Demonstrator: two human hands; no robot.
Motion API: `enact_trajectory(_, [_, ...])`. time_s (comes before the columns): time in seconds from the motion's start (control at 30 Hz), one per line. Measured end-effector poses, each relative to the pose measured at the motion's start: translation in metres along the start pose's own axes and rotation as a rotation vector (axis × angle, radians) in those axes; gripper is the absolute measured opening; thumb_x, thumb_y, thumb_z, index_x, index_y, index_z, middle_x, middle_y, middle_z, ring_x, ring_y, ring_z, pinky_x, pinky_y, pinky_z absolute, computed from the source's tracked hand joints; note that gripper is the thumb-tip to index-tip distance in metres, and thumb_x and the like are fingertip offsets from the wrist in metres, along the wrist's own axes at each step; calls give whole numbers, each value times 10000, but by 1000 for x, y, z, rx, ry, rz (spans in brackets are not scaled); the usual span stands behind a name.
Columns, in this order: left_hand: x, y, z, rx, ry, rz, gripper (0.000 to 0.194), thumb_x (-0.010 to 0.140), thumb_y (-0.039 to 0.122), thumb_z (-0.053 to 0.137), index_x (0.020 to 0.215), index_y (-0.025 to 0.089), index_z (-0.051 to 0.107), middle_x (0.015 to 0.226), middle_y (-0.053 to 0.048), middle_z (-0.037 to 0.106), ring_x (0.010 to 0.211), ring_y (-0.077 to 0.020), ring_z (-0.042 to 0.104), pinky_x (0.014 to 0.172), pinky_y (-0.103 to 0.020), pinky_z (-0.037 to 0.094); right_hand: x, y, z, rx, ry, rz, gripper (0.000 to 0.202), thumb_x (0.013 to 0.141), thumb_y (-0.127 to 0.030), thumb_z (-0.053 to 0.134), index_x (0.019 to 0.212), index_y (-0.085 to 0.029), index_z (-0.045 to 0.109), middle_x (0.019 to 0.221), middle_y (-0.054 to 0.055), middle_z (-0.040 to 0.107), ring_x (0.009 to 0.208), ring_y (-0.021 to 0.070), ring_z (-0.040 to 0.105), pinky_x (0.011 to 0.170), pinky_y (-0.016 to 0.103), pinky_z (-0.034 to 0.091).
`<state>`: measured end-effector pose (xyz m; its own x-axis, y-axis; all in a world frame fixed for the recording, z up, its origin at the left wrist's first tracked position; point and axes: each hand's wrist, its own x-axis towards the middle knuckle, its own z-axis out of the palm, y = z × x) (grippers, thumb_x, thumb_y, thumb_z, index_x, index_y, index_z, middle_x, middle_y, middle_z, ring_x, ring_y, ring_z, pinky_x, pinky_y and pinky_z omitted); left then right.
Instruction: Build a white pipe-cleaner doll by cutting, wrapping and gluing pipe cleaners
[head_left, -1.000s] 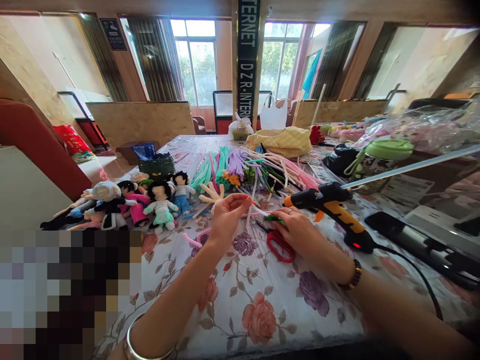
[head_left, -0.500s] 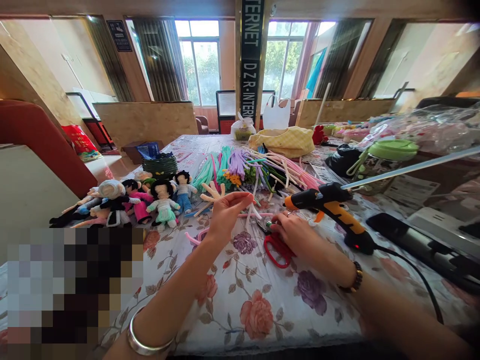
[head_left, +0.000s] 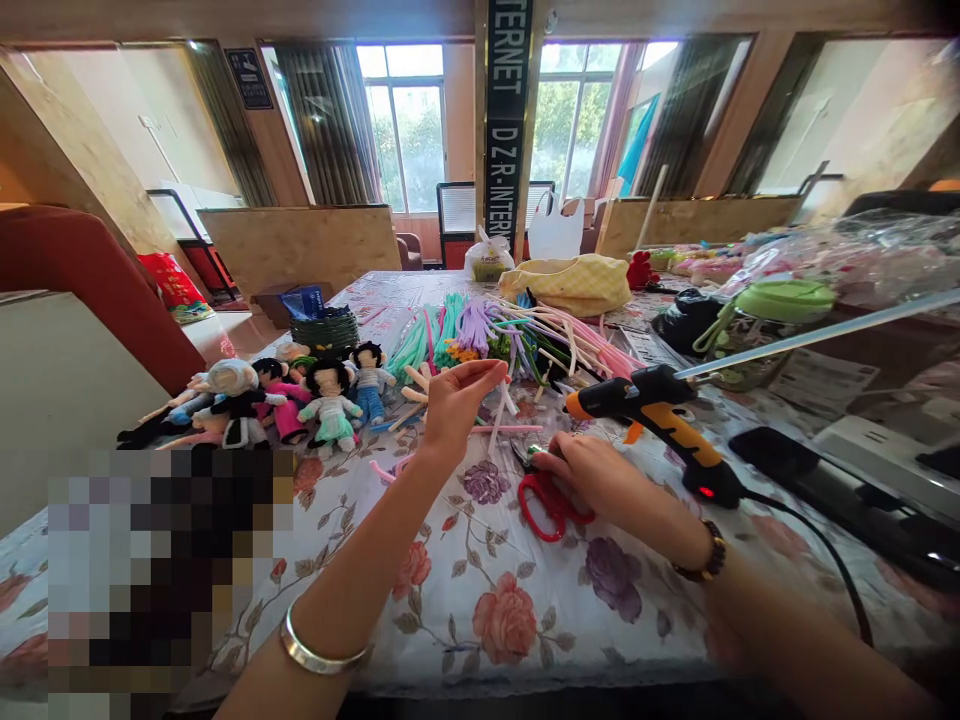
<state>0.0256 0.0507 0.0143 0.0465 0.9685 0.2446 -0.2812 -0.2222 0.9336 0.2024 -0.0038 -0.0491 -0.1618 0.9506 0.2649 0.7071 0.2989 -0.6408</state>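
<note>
Well to the left of the left hand, a group of small dolls (head_left: 283,402) is seen crowded together, with a stack of dark green rings (head_left: 326,332) placed behind them. Just left of the left wrist, a curled pink stem (head_left: 384,470) is laid on the flowered tablecloth (head_left: 559,635). By the left hand (head_left: 454,408), raised above the cloth, a white strip (head_left: 511,400) is pinched between thumb and fingertips, hanging down on the side toward the right hand. Beyond both hands, a many-coloured bundle of fuzzy stems (head_left: 474,325) is spread. Between the hands and partly covered by the right one, red-handled scissors (head_left: 541,508) are seen. The right hand (head_left: 600,475) is kept low, its fingers curled; a small green piece (head_left: 534,452) is seen at its fingertips, but whether that or the scissors is gripped cannot be told. Right of its knuckles, a glue gun (head_left: 686,432) is positioned, nozzle pointed left.
</note>
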Motion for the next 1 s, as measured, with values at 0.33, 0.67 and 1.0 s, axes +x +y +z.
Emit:
enact_trajectory(0.33, [7, 1, 26, -191, 104, 13, 178, 576, 286, 786, 700, 172, 726, 685, -2, 690, 694, -95, 604, 683, -220, 423, 6, -41, -6, 943, 58, 173, 340, 809, -574, 507, 916, -263, 423, 695, -59, 448, 621, 99, 465, 594, 229, 417])
enact_trajectory(0.67, [-2, -2, 21, -176, 73, 3, 198, 569, 298, 797, 698, 166, 725, 685, -11, 690, 691, -104, 612, 716, -236, 455, 4, -52, 3, 1182, -213, 375, 362, 801, -527, 509, 652, -198, 470, 613, -38, 357, 532, 97, 295, 497, 239, 295])
enact_trajectory(1.0, [-6, -4, 25, -263, 43, -55, 212, 532, 279, 812, 666, 150, 710, 656, -5, 669, 636, -89, 584, 664, -237, 432, 1, -55, 4, 1255, -186, 386, 230, 762, -382, 518, 639, -193, 474, 552, -49, 388, 495, 89, 299, 489, 237, 270])
